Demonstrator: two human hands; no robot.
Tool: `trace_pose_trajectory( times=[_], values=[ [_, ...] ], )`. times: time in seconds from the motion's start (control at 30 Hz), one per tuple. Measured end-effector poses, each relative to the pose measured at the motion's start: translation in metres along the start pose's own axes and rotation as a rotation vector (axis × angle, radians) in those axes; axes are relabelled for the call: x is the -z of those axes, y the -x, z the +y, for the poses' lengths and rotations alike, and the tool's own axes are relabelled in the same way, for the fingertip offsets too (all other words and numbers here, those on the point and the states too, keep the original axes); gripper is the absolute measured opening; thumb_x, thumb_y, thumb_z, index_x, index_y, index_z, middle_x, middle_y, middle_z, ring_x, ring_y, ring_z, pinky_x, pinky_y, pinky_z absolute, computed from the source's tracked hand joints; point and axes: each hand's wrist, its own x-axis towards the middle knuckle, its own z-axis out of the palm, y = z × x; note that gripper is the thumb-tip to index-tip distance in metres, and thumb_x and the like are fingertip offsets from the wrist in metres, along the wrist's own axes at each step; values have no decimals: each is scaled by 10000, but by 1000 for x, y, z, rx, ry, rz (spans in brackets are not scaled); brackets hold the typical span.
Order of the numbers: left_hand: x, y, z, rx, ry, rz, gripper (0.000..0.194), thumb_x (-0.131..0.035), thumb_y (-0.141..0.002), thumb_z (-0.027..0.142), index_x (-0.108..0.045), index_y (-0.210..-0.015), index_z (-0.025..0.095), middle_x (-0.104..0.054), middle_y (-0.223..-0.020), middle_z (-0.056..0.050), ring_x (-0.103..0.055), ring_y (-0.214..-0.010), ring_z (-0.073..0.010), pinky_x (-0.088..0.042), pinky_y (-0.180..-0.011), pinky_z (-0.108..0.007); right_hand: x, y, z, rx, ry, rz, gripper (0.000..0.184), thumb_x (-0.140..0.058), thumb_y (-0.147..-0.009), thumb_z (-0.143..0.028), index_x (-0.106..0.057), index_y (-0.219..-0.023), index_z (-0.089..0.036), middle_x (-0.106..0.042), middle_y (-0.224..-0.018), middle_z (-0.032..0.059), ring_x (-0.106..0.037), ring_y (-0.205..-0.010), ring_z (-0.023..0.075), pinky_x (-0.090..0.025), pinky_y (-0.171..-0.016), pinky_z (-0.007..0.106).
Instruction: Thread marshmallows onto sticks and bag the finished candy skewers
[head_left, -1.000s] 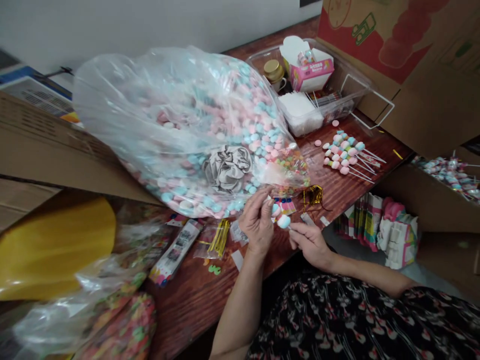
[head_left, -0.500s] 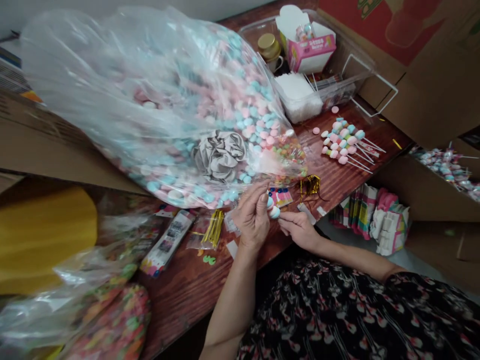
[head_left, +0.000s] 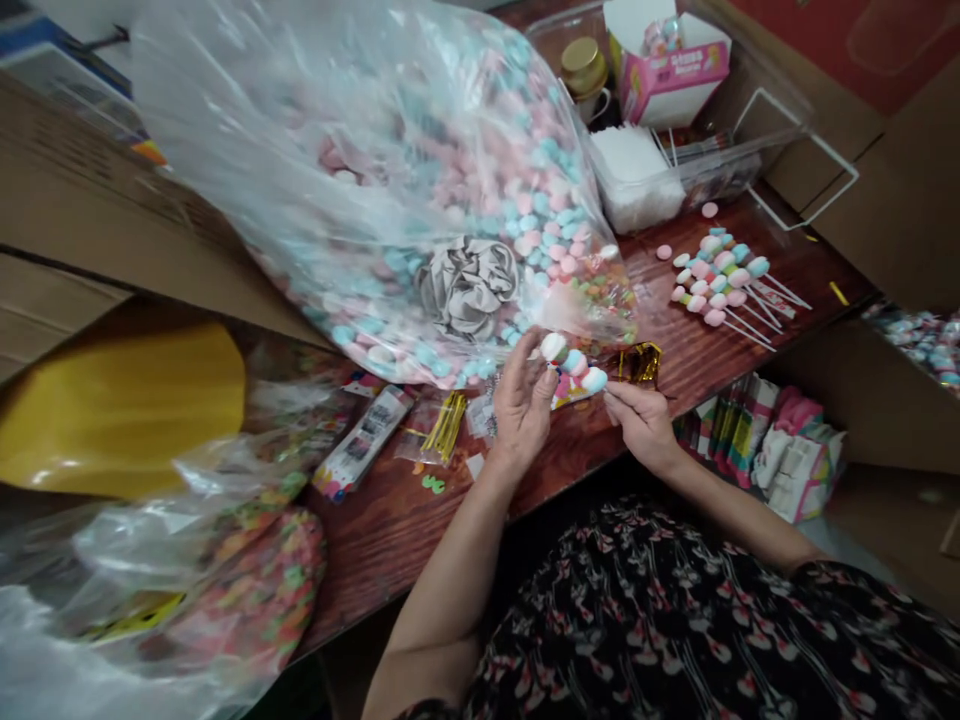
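One candy skewer [head_left: 575, 363] is pinched by the right hand [head_left: 643, 422], left hand [head_left: 523, 405] half-open beside its far end.

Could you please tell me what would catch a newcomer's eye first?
Probably the huge clear bag of pink and blue candies on the table. Next might come the bright yellow object at left, then the candy skewer pinched in the right hand, its tip by the left hand.

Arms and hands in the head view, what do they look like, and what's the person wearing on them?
The left hand and right hand are bare, with no gloves. The forearms are uncovered too, with no watch visible. The garment is black with a reddish-pink and whitish floral print and has short sleeves.
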Motion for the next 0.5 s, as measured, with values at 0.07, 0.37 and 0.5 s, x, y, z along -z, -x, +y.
trace_pose_trajectory(
  times=[0.07,0.37,0.5],
  values=[
    [15,7,-7,-27,-221,-95,559,-599,-913,384,-436,-1438,279,-562,-1365,-120,-602,-1176,-229,-539,-945,-379,19,-5,-2,-4,63,66,219,-561,-913,-342,-701,-915,-174,-465,-605,-36,-404,-545,95,-349,-540,244],
    [37,42,-16,-129,-973,-457,352,-497,-852,146,-605,-1186,120,-621,-1168,-184,-572,-1064,-293,-505,-917,-438,49,14,9,0,168,48,247,-552,-920,-357,-717,-926,-174,-493,-584,-38,-448,-534,102,-392,-551,246],
    [38,42,-17,-142,-973,-452,241,-479,-858,103,-648,-1026,139,-656,-1066,-152,-571,-968,-269,-511,-856,-413,43,19,15,35,204,-39,252,-553,-928,-341,-733,-978,-172,-536,-606,-34,-482,-548,104,-408,-573,246]
  ],
)
